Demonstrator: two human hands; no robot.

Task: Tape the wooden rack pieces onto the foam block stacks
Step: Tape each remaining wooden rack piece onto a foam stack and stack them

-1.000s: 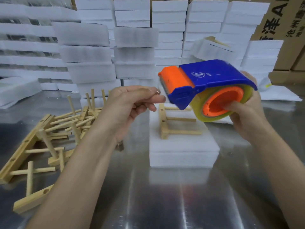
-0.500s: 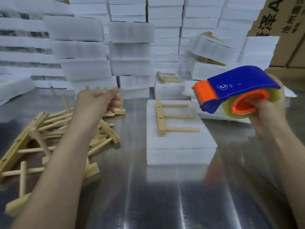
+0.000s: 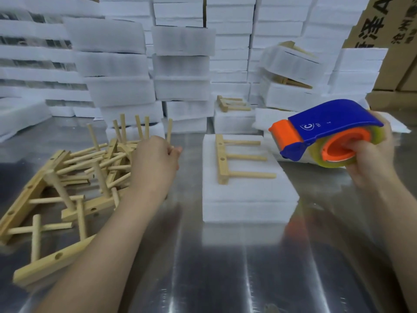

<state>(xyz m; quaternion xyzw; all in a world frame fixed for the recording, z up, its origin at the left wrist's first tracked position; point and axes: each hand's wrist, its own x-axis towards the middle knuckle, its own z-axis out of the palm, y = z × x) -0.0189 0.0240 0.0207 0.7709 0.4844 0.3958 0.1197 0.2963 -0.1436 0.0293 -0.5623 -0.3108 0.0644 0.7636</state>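
- Tape dispenser (image 3: 334,123), blue with an orange hub, is gripped by the right hand (image 3: 372,163), with fingers hooked into the roll core. It is held in the air to the right of the near foam block stack (image 3: 248,195).
- One wooden rack piece (image 3: 222,159) is laid flat on top of that stack, pegs pointing right.
- Left hand (image 3: 153,161) is placed at the right edge of the pile of rack pieces (image 3: 94,205) on the metal table (image 3: 203,267), fingers curled. Whether a piece is gripped cannot be told.
- Hands are seen well apart.
- More foam stacks (image 3: 182,64) are piled behind.
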